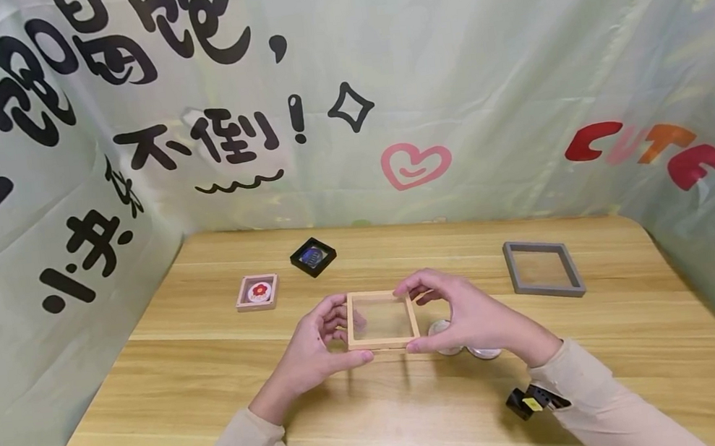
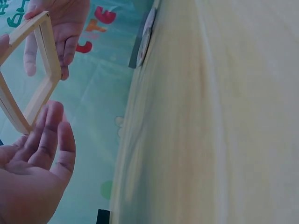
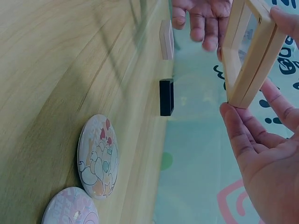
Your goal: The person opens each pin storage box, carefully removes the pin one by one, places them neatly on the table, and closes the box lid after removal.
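A square, light-wood-coloured display frame (image 1: pixel 384 341) with a clear film across its opening is held up above the table. My left hand (image 1: pixel 315 347) grips its left side, thumb at the lower edge and fingers behind. On the opposite side my right hand (image 1: pixel 465 313) pinches the frame, thumb at the lower right corner and a fingertip at the upper right corner. In the right wrist view a seam runs along the frame's edge. Two round badges (image 3: pixel 99 156) with cartoon prints lie on the table below my right hand, partly hidden by it in the head view.
A small pink frame (image 1: pixel 258 307) holding a red-flower badge sits at the back left, with a small black frame (image 1: pixel 313 257) beyond it. A larger grey frame (image 1: pixel 548 291) lies at the right on the wooden table (image 1: pixel 173 395). Printed cloth (image 1: pixel 477 58) hangs behind.
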